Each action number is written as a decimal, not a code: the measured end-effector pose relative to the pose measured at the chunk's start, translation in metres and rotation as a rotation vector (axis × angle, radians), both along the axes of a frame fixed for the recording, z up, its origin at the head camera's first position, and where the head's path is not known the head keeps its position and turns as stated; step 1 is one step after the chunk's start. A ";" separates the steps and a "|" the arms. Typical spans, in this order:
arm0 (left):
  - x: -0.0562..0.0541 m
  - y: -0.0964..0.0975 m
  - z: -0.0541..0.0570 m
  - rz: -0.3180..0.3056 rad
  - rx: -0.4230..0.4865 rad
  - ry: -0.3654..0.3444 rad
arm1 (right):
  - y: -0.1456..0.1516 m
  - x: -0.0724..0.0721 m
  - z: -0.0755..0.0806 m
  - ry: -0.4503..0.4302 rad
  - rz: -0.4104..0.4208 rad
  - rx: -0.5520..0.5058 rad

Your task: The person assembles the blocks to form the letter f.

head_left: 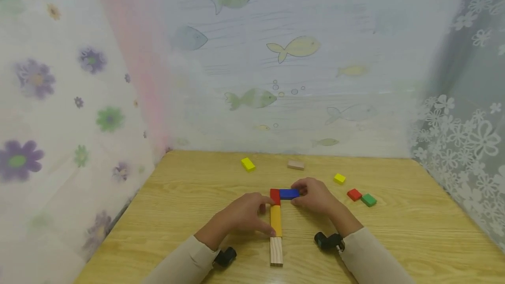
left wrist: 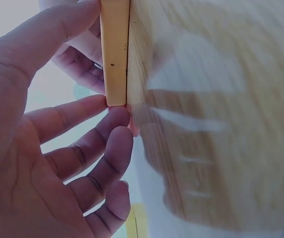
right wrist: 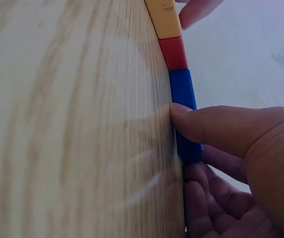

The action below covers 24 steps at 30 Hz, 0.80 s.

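The left hand, fingers spread, touches the long yellow-orange wooden block and short red wooden block from the left, likely steadying them. The right hand pinches the blue rectangular wooden block by its right end, letting its left end meet the red.

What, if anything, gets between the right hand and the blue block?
Nothing visible: the right hand holds the blue block near one end; the other end appears to meet a red block.
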<state>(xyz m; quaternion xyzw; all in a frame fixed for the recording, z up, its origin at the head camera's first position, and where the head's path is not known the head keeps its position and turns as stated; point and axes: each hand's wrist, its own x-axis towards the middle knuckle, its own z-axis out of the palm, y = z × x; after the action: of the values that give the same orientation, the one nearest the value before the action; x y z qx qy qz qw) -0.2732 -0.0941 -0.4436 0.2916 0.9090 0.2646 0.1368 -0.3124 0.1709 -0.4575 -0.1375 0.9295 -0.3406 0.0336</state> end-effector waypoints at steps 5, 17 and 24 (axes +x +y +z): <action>0.001 0.001 0.003 -0.011 0.018 -0.007 | 0.003 -0.002 -0.002 0.008 0.007 0.005; -0.014 -0.007 -0.003 0.061 0.129 -0.078 | 0.001 -0.002 -0.005 0.004 -0.001 -0.006; -0.034 -0.016 0.002 0.117 0.056 0.016 | 0.000 0.000 -0.004 0.009 -0.008 0.003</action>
<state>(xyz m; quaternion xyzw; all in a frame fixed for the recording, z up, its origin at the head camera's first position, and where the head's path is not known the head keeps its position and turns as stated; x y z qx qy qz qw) -0.3071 -0.1098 -0.4412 0.2439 0.9178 0.2951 0.1056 -0.3127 0.1708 -0.4618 -0.1354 0.9306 -0.3388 0.0284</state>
